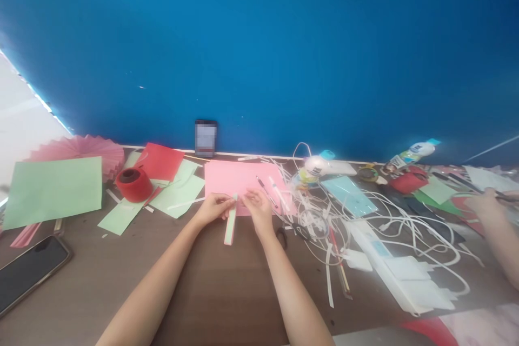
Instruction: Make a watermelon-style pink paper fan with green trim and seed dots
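A narrow folded paper strip (230, 227), pale green with pinkish edges, stands out toward me over the brown table. My left hand (217, 208) pinches it near its far end, thumb and fingers closed. Just to the right of the strip is my right hand (259, 208), its fingers slightly bent and apart, with a small gap between the fingertips and the paper. Beneath and behind both hands lies a pink paper sheet (227, 175). A pen (263, 186) rests on that sheet beside my right hand.
Left are green sheets (52, 189), a red tape roll (134, 185), a pink paper fan (89, 148) and a phone (30, 270). Right are tangled white cables, a power strip (381, 265) and a bottle (310, 170). Another person's hand (488, 205) works far right. A blue wall stands behind.
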Tool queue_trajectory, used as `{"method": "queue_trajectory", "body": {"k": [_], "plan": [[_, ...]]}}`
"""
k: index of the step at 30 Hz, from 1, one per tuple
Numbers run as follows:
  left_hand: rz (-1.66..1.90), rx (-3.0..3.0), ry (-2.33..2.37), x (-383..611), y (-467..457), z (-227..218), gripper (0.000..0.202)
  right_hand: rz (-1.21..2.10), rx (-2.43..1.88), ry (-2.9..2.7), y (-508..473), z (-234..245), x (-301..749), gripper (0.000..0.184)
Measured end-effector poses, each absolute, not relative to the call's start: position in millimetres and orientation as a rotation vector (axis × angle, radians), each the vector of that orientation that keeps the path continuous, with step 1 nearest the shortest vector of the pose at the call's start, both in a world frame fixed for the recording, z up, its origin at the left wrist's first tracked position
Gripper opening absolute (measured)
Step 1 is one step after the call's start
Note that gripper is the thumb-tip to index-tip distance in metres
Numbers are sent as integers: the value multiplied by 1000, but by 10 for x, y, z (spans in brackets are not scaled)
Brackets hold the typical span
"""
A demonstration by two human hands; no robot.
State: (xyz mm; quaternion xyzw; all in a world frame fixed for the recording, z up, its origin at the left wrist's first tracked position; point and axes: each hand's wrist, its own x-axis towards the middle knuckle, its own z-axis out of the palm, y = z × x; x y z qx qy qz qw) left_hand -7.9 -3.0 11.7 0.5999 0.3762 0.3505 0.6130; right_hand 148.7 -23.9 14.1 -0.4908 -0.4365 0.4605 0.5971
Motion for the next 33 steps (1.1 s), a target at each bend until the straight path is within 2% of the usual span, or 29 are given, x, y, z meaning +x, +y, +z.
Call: {"method": "queue_trajectory", "body": {"k": [5,14,21,29,33], "plan": [[837,1416,900,-89,-32,114,34,1085,-1180,-1161,-254,190,1517,21],[825,1296,898,-96,-19,69,34,1070,-1132,-1516,-388,363,1511,20],[825,1236,881,-91,-7,58,34,1023,-1154,-1310,-285,211,1564,19],[822,1241,850,-99,-14,70,33,1291,-1217,-1334,-263,187,1599,17],[823,1231,845,-94,-7,53,33,1432,-1154,-1356,-290,223,1613,24]]}}
